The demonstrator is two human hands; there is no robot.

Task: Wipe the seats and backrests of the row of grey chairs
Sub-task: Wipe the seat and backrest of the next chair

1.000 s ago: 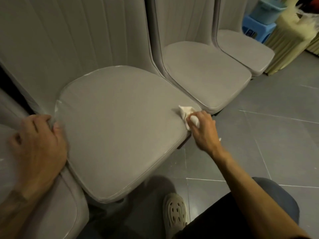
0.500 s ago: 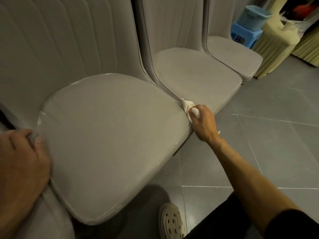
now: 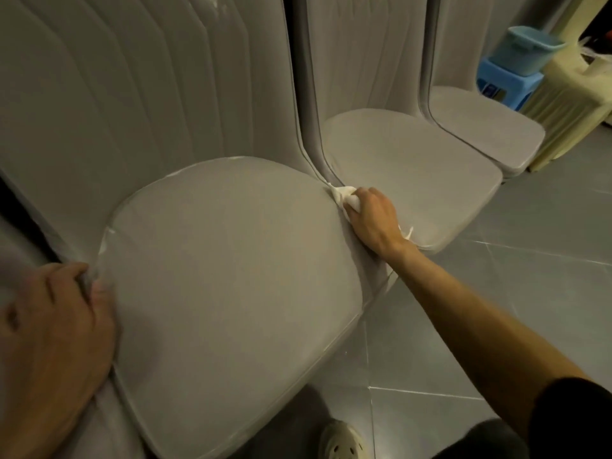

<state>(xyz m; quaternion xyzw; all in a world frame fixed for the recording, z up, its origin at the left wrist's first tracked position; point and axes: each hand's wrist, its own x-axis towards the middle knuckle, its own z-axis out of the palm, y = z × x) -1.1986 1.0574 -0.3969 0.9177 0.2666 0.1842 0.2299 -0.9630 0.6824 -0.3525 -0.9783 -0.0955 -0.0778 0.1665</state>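
Observation:
A row of grey chairs runs from lower left to upper right. The nearest seat [image 3: 225,276] fills the middle, with its ribbed backrest [image 3: 139,94] behind it. My right hand [image 3: 372,220] is shut on a crumpled white cloth [image 3: 344,195] and presses it into the right rear edge of that seat, in the gap beside the second seat [image 3: 420,167]. A third seat [image 3: 480,127] lies farther right. My left hand [image 3: 49,339] rests on the near seat's left edge, fingers curled over the rim and its clear plastic cover.
Grey tiled floor [image 3: 530,293] lies to the right of the chairs. A blue stool [image 3: 506,82] carrying a light blue basket [image 3: 526,49] stands at the upper right, beside a cream pleated cover [image 3: 569,107]. My pale shoe [image 3: 341,442] shows at the bottom.
My right hand has slid the cloth from the seat's front right corner back along its right edge toward the backrest. My left hand keeps its place on the left edge.

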